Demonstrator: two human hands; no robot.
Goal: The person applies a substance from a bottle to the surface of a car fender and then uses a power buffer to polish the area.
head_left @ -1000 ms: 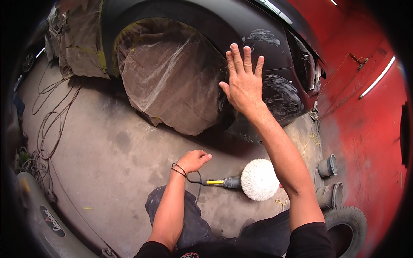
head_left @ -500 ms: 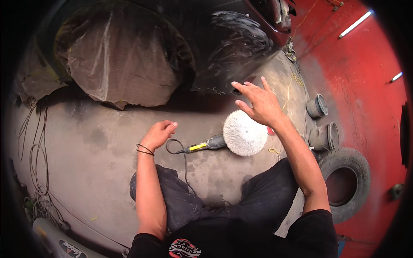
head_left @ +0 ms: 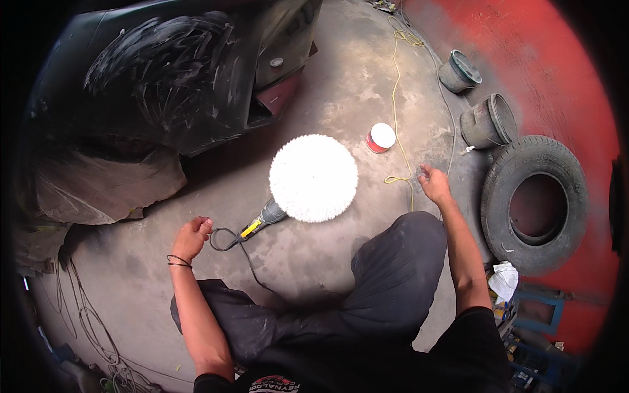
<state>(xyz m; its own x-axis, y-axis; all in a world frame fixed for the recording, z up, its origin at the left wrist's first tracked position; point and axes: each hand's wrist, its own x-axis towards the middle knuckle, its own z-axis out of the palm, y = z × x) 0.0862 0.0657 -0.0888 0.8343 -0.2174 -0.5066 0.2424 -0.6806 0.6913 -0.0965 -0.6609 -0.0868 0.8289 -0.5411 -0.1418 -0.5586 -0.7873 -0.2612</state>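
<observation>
My left hand (head_left: 194, 237) hovers at lower left, fingers loosely curled and holding nothing visible, dark cord around its wrist. Beside it lies a polisher (head_left: 255, 223) on the floor, its big white wool pad (head_left: 313, 178) facing up and its cord looped near my fingers. My right hand (head_left: 436, 183) is at the right, empty, with bent fingers apart, near a yellow cord (head_left: 398, 178). A red can with a white lid (head_left: 380, 137) stands right of the pad. The dark car panel (head_left: 164, 85), smeared with whitish streaks, has brown masking sheet (head_left: 111, 183) below it.
At the right are two grimy buckets (head_left: 458, 71) (head_left: 485, 128), a loose tire (head_left: 560, 203), a white rag (head_left: 503, 281) and a blue frame (head_left: 540, 321) beside a red-painted area (head_left: 563, 98). Coiled hoses (head_left: 98, 334) lie lower left on the concrete floor (head_left: 367, 65).
My view has swung right and down. My right hand has come away from the panel and dropped to the floor's right side. The red can is now fully visible.
</observation>
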